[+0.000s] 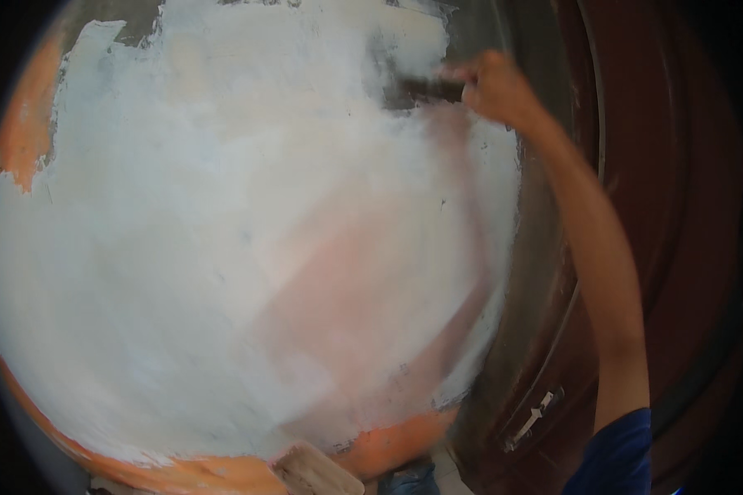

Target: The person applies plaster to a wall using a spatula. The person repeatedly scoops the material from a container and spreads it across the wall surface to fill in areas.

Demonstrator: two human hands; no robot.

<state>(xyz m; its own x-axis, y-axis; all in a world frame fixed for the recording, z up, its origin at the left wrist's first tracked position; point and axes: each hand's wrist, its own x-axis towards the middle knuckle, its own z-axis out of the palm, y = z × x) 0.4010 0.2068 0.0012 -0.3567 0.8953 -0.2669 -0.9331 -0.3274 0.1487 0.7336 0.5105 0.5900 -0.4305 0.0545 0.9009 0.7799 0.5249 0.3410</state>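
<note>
My right hand [497, 87] is raised to the upper right of the wall [223, 206], its fingers wrapped round a broad, dark-bladed putty knife [444, 89]. Motion blurs the blade, which lies against the wall beside a dark grey patch in the white coat. White filler covers most of the surface, smeared thinner around the blade. A flat, brownish board [318, 472] with pale residue shows at the lower edge; what supports it is out of the picture. My left hand is not visible.
Orange paint [400, 441] shows along the wall's bottom and left edges. A grey strip [541, 206] borders the white coat on the right. Beyond it stands a dark red door [677, 272] with a metal handle [537, 417]. Blue cloth [411, 480] shows at the lower edge.
</note>
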